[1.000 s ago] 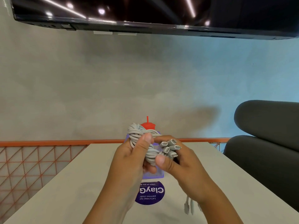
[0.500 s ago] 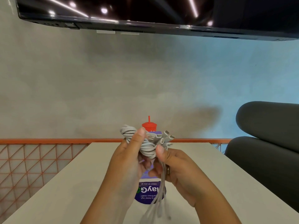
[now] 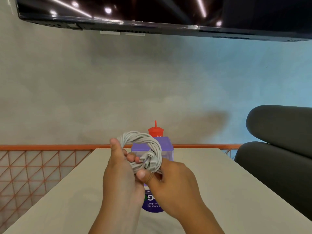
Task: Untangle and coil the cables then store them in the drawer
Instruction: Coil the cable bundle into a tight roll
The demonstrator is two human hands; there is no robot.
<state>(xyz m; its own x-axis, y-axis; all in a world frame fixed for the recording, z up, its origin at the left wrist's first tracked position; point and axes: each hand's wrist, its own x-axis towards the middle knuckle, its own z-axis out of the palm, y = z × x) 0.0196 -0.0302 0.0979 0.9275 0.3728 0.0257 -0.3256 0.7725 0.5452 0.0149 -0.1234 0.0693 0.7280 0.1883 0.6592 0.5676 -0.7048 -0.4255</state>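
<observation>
While the left grip [image 3: 121,174] and right grip [image 3: 170,183] held the coiled cables [image 3: 143,137] above the surface [image 3: 228,183], the bundle looked nearly tied off.

The left grip curled round the coil's near-left side, thumb up along the turns; the right grip pinched the lower strands beside the plugs [image 3: 149,155], just in front of a purple box [image 3: 166,146]. Done well, I judged, the right fingers would thread the loose ends through the loop and draw them snug while the left pressed the turns flat, so nothing sprang open before storage; no drawer was plainly visible.
</observation>
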